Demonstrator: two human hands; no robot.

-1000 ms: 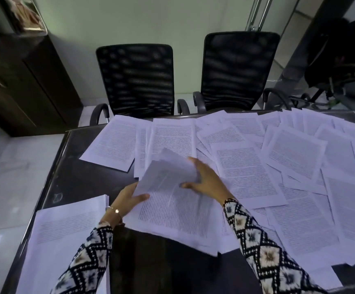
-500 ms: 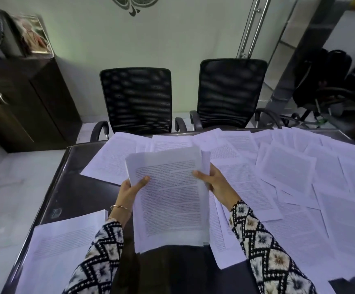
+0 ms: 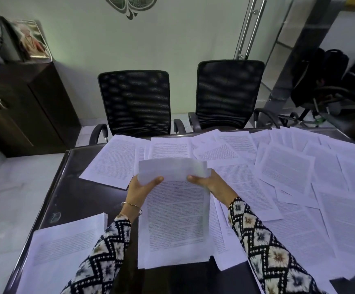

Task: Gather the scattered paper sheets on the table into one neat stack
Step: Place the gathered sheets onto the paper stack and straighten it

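Observation:
I hold a bundle of printed sheets [image 3: 176, 221] upright in front of me, its bottom edge down at the dark table [image 3: 66, 200]. My left hand [image 3: 140, 189] grips the bundle's left edge near the top, thumb on the front. My right hand [image 3: 209, 182] grips the right edge the same way. The top of the bundle curls forward, away from me. Many loose printed sheets [image 3: 284, 166] lie overlapping across the middle and right of the table. A separate stack of sheets [image 3: 62, 249] lies at the near left corner.
Two black mesh chairs [image 3: 136, 102] [image 3: 229, 92] stand at the table's far edge. A dark wooden cabinet [image 3: 23, 107] is at the left wall. More chairs and a glass door stand at the right.
Both hands lifted a loose pile of sheets off the table, turned it upright and squared it. The bundle's top edge now bends forward.

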